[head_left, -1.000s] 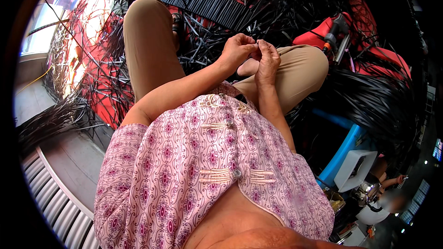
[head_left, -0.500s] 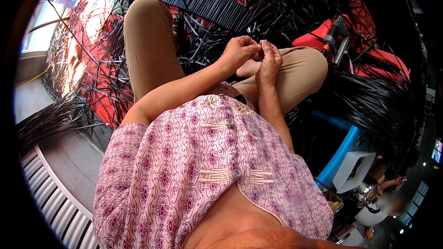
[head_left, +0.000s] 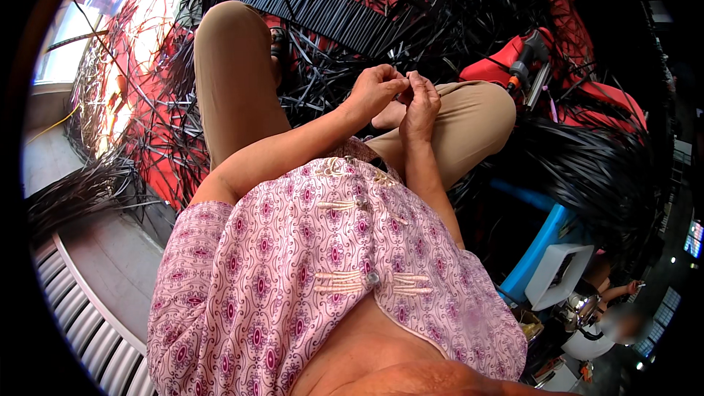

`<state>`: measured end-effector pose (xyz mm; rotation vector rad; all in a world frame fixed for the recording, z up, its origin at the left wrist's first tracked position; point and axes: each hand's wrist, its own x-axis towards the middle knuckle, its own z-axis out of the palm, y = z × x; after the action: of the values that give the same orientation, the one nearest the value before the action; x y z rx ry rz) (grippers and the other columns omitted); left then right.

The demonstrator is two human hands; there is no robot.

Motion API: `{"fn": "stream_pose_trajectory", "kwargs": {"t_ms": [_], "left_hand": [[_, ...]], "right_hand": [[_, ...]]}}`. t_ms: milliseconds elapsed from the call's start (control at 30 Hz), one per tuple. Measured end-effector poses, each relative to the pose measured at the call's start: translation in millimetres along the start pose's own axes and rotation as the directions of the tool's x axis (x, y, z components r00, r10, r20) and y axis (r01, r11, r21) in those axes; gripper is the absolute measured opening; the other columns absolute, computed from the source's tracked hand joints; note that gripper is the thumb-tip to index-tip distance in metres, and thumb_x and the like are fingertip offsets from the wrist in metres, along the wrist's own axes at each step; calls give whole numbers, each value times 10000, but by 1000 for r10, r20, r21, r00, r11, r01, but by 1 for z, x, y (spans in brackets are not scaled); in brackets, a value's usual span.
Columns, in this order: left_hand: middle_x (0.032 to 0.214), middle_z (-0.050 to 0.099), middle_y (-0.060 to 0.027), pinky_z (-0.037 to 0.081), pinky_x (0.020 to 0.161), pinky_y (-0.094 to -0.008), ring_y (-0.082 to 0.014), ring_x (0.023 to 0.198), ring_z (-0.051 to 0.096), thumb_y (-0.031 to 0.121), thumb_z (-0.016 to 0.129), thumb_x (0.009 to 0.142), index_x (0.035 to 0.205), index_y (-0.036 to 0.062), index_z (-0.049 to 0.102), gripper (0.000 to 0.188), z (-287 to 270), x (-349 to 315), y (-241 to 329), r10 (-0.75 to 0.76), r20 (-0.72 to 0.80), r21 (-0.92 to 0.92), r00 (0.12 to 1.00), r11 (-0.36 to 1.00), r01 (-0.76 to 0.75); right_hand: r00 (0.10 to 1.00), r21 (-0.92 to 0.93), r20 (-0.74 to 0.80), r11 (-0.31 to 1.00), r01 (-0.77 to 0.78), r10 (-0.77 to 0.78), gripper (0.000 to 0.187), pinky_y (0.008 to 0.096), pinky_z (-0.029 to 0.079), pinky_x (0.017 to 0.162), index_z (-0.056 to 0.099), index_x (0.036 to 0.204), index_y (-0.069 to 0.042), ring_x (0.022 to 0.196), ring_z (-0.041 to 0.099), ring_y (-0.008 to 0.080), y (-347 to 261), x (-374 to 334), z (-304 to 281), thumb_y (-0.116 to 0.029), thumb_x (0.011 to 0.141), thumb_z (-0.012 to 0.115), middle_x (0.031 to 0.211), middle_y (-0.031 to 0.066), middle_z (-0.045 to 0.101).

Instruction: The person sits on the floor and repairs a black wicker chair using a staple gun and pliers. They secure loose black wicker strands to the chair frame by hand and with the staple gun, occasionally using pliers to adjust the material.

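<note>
My left hand [head_left: 376, 90] and my right hand [head_left: 420, 108] meet fingertip to fingertip above my lap, beside my bent right leg [head_left: 480, 114]. Fingers and thumb of each are pinched together. Whatever they hold, if anything, is too small or hidden by the fingers. Beyond them on the floor lies a long row of dark flat strips [head_left: 315, 11] packed side by side. Loose black strips [head_left: 323, 77] are strewn tangled around it over a red floor covering [head_left: 165, 158].
A grey hand tool with an orange part [head_left: 521, 70] rests by a red piece [head_left: 488, 64] past my right knee. Thick black strip bundles [head_left: 587, 165] lie at the right, above a blue object [head_left: 539, 253] and a white frame [head_left: 559, 276]. White slats [head_left: 88, 312] run lower left. Another person's arm [head_left: 620, 291] shows lower right.
Both hands stay together in a pinch, with only a slight shift of the fingers. The whole view has moved a little.
</note>
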<state>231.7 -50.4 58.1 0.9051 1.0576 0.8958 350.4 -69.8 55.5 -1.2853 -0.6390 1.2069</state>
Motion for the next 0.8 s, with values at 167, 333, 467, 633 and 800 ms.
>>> {"fn": "stream_pose_trajectory", "kwargs": {"t_ms": [167,333,467,633,800], "left_hand": [[826,656,-60,484,715,-233,-117,750,612,125,648,915,912,-20,609,149,0,0,-2,-17,-11,-70,1000,997,16],[823,654,-64,484,717,-240,-121,760,612,116,636,919,909,-13,602,133,0,-1,-3,-6,-9,-63,1000,998,6],[819,653,-58,478,706,-241,-112,743,597,131,638,921,914,-6,605,141,-1,-2,-1,2,-14,-49,1000,999,-3],[807,653,-41,454,664,-229,-91,714,566,152,645,925,910,-1,612,157,1,-7,8,5,0,-87,1000,996,-5],[789,649,-8,434,631,-207,-64,697,550,185,662,928,883,27,637,166,1,-10,28,-57,15,-24,998,998,58]], "right_hand": [[1000,28,6,999,16,-16,216,216,410,561,661,862,-17,613,504,74,-1,0,5,-215,943,634,688,-12,575],[1000,57,1,998,4,-4,210,219,412,561,658,864,-19,603,507,74,-1,-2,8,-212,944,632,686,-10,576],[1000,44,8,999,24,-25,208,221,412,564,658,867,-18,603,507,76,-2,-3,8,-210,943,636,688,-9,577],[999,40,-22,998,38,-37,210,220,405,566,666,871,-12,609,503,75,-3,-2,8,-209,939,644,691,-10,579],[996,-28,-55,997,69,-71,200,208,435,594,683,909,-46,641,533,66,-16,0,10,-242,944,659,763,-21,624]]}}
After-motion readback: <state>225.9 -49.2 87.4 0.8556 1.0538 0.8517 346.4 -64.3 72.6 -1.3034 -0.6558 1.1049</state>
